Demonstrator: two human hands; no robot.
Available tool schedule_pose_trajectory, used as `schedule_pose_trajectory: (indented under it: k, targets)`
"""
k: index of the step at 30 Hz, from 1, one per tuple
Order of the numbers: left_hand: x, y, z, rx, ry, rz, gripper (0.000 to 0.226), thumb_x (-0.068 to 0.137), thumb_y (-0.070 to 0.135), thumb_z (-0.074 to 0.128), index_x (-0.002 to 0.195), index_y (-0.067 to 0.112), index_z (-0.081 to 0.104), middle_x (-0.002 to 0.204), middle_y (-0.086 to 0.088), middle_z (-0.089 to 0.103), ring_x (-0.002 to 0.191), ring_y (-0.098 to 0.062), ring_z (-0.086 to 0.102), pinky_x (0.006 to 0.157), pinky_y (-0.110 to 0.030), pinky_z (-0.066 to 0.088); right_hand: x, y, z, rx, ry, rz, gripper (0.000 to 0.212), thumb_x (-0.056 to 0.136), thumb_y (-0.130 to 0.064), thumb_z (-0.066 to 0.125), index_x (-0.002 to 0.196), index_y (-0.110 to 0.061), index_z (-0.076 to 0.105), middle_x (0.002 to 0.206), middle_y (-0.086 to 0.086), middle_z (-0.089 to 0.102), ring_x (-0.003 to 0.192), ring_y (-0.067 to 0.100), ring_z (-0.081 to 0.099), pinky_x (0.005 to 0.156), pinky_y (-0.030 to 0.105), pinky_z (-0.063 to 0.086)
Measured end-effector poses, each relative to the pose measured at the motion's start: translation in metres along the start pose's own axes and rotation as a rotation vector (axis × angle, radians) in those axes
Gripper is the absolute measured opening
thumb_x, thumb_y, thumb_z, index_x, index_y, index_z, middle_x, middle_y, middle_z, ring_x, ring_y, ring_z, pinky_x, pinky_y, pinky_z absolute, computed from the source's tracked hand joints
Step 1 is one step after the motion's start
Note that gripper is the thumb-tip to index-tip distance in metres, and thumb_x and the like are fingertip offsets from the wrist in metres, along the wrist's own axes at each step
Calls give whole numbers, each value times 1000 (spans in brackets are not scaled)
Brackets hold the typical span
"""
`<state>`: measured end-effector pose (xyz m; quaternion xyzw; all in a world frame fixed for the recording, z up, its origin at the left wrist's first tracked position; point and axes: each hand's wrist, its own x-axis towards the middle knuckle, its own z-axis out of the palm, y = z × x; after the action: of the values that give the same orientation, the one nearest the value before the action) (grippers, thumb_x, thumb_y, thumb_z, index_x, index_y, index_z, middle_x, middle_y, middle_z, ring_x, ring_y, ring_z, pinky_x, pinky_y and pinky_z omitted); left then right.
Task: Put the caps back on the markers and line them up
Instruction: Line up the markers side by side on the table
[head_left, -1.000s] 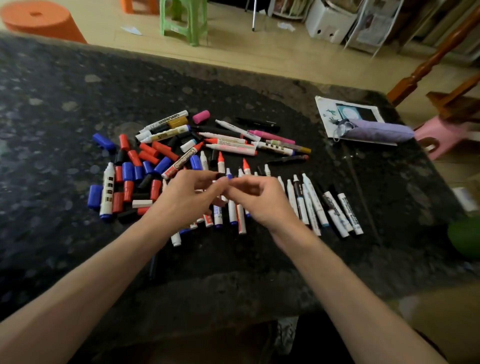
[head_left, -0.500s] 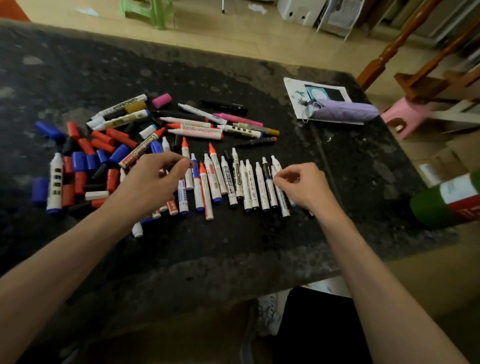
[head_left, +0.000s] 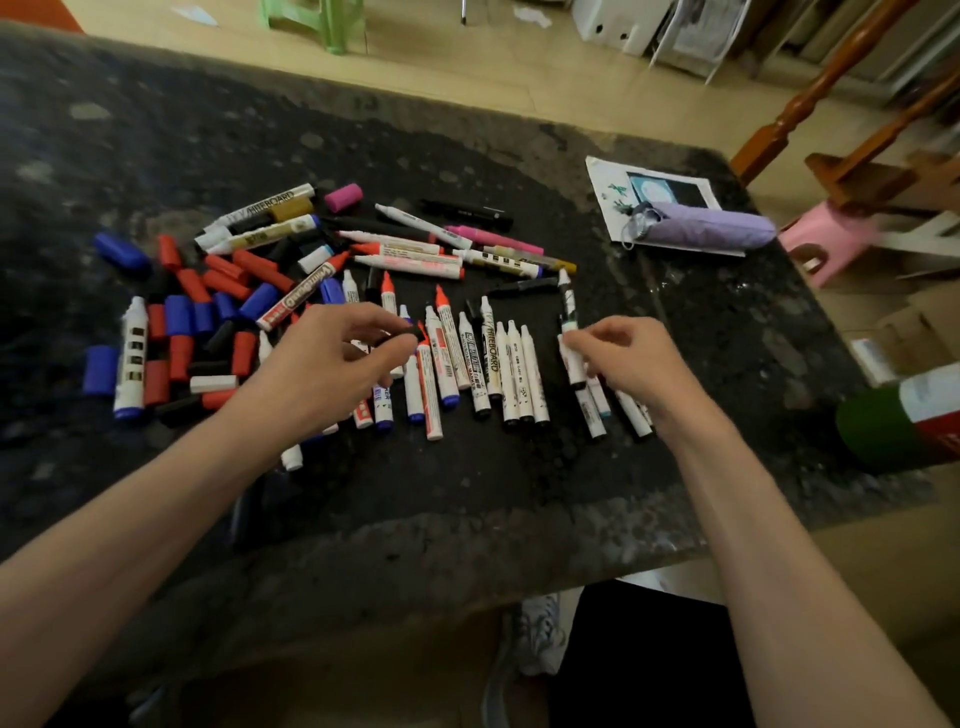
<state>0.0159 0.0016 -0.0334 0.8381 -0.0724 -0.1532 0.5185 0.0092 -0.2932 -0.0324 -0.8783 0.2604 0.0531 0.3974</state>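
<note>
Several uncapped white markers (head_left: 511, 371) lie side by side in a row on the dark stone table (head_left: 467, 493). My right hand (head_left: 631, 364) pinches one white marker (head_left: 567, 312) by its lower part, its tip pointing away from me, at the right end of the row. My left hand (head_left: 332, 364) pinches a small black cap (head_left: 405, 335) between thumb and fingertips above the row's left part. A heap of loose red, blue and black caps (head_left: 208, 317) lies to the left. More markers (head_left: 415, 249) lie scattered behind the row.
A purple folded umbrella (head_left: 711, 231) rests on a printed sheet (head_left: 613, 192) at the table's far right. A green and red cylinder (head_left: 904, 421) sits by the right edge. A pink stool (head_left: 826, 244), wooden furniture and a green stool (head_left: 311, 21) stand on the floor beyond.
My hands have separated from the middle. The right hand went to the row's right end and lifted a white marker; the left hand now holds a black cap.
</note>
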Motion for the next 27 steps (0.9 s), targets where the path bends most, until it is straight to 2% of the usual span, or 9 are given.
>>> schedule_pose_trajectory:
  k: [3, 6, 9, 12, 17, 20, 23, 25, 27]
  targets:
    - [-1, 1, 1, -59, -9, 6, 17, 100, 34, 60, 113, 29, 69, 89, 2, 75, 66, -8, 71, 63, -29, 59, -9, -6, -4, 231, -131, -85, 21, 97, -28, 73, 111, -13, 70, 90, 4, 80, 81, 16, 76, 71, 32, 51]
    - [-1, -1, 1, -53, -15, 12, 16, 100, 36, 59, 113, 32, 68, 84, 1, 74, 57, -8, 64, 54, -21, 53, -13, -8, -4, 257, -185, -178, 24, 100, -28, 70, 121, -17, 70, 91, 6, 79, 78, 13, 69, 84, 37, 55]
    - [-2, -6, -2, -25, -25, 11, 17, 100, 34, 61, 115, 32, 68, 86, 4, 74, 59, -6, 65, 56, -28, 55, -14, -8, -6, 261, -197, -255, 19, 102, -26, 66, 120, -24, 71, 89, 3, 77, 79, 10, 64, 83, 32, 53]
    - [-2, -10, -6, 25, -36, -1, 20, 97, 31, 67, 117, 30, 70, 96, 10, 74, 70, -8, 73, 65, -37, 62, -18, -7, 3, 147, -277, -363, 17, 103, -24, 65, 116, -30, 73, 93, 4, 73, 85, 7, 62, 81, 29, 51]
    - [-3, -15, -12, 27, -37, 0, 13, 94, 21, 72, 106, 24, 73, 77, 11, 75, 64, -14, 72, 54, -20, 54, -24, -10, 28, 13, -378, -516, 15, 103, -25, 65, 115, -30, 72, 87, -33, 66, 96, -5, 61, 90, 24, 45]
    - [-6, -15, -16, 45, -31, 23, 11, 93, 18, 73, 102, 24, 74, 80, 8, 74, 63, -8, 70, 54, -15, 52, -28, -14, 36, 25, -367, -546, 14, 103, -24, 65, 114, -30, 73, 89, -25, 70, 96, -5, 63, 87, 28, 50]
    - [-7, -15, -19, 74, -28, 29, 16, 92, 20, 73, 108, 18, 76, 88, 6, 75, 66, -10, 72, 60, -19, 57, -30, -17, 40, 5, -342, -559, 13, 102, -25, 66, 112, -30, 73, 93, -14, 71, 95, -2, 63, 85, 35, 54]
    - [-7, -16, -20, 89, -20, 28, 20, 93, 21, 73, 111, 17, 76, 88, 7, 75, 66, -9, 72, 64, -23, 59, -30, -18, 40, -2, -322, -566, 13, 102, -25, 66, 112, -31, 74, 96, -14, 72, 97, -2, 64, 84, 33, 53]
    - [-7, -17, -20, 97, -20, 30, 21, 93, 23, 73, 112, 18, 76, 89, 8, 75, 67, -7, 72, 63, -18, 57, -30, -20, 40, -16, -310, -581, 14, 102, -25, 67, 112, -31, 74, 101, -14, 73, 102, -4, 63, 83, 25, 51]
